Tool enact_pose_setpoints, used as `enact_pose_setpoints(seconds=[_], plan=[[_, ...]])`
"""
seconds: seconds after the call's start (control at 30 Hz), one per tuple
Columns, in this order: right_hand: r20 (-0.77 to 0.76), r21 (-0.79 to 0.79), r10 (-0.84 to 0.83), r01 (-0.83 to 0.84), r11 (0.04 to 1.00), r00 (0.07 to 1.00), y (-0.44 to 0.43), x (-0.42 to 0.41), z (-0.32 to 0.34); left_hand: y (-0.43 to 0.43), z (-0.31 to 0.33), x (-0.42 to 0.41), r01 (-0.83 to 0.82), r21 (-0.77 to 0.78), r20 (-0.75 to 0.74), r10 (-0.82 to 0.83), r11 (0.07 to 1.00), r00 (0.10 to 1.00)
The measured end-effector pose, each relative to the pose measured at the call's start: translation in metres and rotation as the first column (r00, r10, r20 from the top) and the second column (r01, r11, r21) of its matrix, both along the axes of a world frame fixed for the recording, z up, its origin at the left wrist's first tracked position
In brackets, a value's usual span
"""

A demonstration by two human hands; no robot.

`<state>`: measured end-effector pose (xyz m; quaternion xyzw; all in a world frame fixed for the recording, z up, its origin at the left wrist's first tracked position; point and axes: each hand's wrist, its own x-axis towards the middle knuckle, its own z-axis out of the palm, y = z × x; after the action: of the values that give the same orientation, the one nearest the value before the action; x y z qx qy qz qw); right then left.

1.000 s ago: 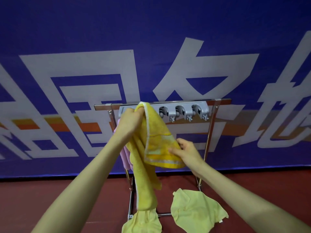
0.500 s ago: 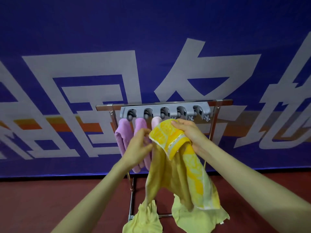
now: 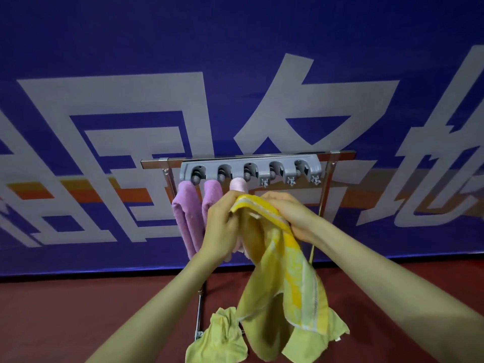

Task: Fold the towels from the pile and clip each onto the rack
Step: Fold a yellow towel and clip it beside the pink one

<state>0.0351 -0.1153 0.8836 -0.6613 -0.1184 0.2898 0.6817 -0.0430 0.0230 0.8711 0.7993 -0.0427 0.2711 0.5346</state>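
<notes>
A yellow towel (image 3: 290, 279) hangs folded in front of me, its top held just below the grey clip rack (image 3: 251, 170). My left hand (image 3: 222, 226) grips the towel's upper left edge. My right hand (image 3: 290, 216) grips its top from the right. Two purple towels (image 3: 187, 218) hang from the rack's left two clips, and a pale pink towel (image 3: 238, 185) hangs from the third, mostly hidden behind my hands. The two clips on the right hold nothing.
Pale yellow towels (image 3: 218, 339) lie on the red floor at the foot of the rack's metal stand (image 3: 324, 184). A blue banner with large white characters (image 3: 131, 74) fills the wall right behind the rack.
Both hands have come together at the top of the yellow towel, bunching it. The towel's top has dropped slightly and hangs narrower than half a second ago.
</notes>
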Motion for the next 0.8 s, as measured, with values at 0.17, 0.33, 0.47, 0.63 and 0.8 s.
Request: enact_pose_setpoints(seconds=[0.17, 0.33, 0.47, 0.63, 0.8], plan=[[-0.060, 0.178, 0.097, -0.085, 0.980, 0.993, -0.008, -0.007, -0.003, -0.007, 0.021, 0.013, -0.089, -0.114, -0.101, 0.077, 0.989, 0.992], [0.344, -0.050, 0.169, -0.162, 0.986, 0.923, -0.013, -0.008, -0.006, -0.001, 0.038, 0.022, -0.077, -0.090, -0.120, 0.066, 0.993, 0.991], [0.519, -0.155, 0.117, -0.042, 0.987, 0.847, -0.009, -0.009, -0.014, 0.008, 0.057, 0.026, -0.172, -0.151, -0.110, 0.157, 0.973, 0.982], [0.470, -0.211, 0.119, -0.020, 0.977, 0.874, -0.017, 0.004, -0.030, 0.033, 0.072, 0.027, -0.260, -0.151, -0.089, 0.249, 0.954, 0.964], [0.475, -0.367, 0.185, 0.002, 0.930, 0.861, -0.030, 0.018, -0.037, 0.055, 0.067, 0.025, -0.320, -0.215, -0.133, 0.297, 0.923, 0.945]])
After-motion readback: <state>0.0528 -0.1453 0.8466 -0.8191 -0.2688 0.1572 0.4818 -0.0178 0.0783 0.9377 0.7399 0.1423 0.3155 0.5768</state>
